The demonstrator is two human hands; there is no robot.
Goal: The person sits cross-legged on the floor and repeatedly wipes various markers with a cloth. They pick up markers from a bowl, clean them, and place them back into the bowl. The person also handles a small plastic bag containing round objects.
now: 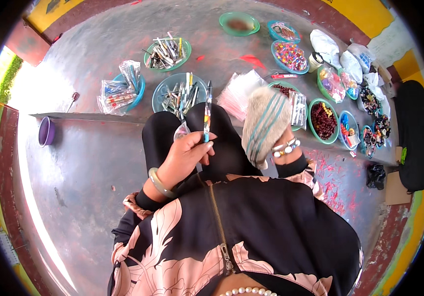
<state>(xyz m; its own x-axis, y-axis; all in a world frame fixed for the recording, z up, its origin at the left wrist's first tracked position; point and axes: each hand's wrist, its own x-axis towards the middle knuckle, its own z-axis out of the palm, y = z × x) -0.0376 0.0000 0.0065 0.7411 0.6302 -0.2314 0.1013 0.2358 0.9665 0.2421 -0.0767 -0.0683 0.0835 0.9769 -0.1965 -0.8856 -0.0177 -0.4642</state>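
Pinched between the thumb and fingers of my left hand (187, 152) is an upright pen (207, 114) with a dark upper end and a colourful patterned barrel. A small piece of clear plastic (182, 130) shows just behind that hand. My right hand (286, 138) is wrapped in a grey cloth (267, 123) with teal stripes; the cloth hides most of its fingers. Hand and cloth are apart from the pen, to its right. Beyond my knees stands a blue basin (158, 102) holding many loose pens.
On the raised ledge are a green basin of pens (189, 55), bagged pens (118, 93), a stack of plastic sleeves (239, 91), scissors (74, 98) and basins of beads (323, 121). White bags (326, 49) sit far right. A purple bucket (46, 132) stands on the lower floor.
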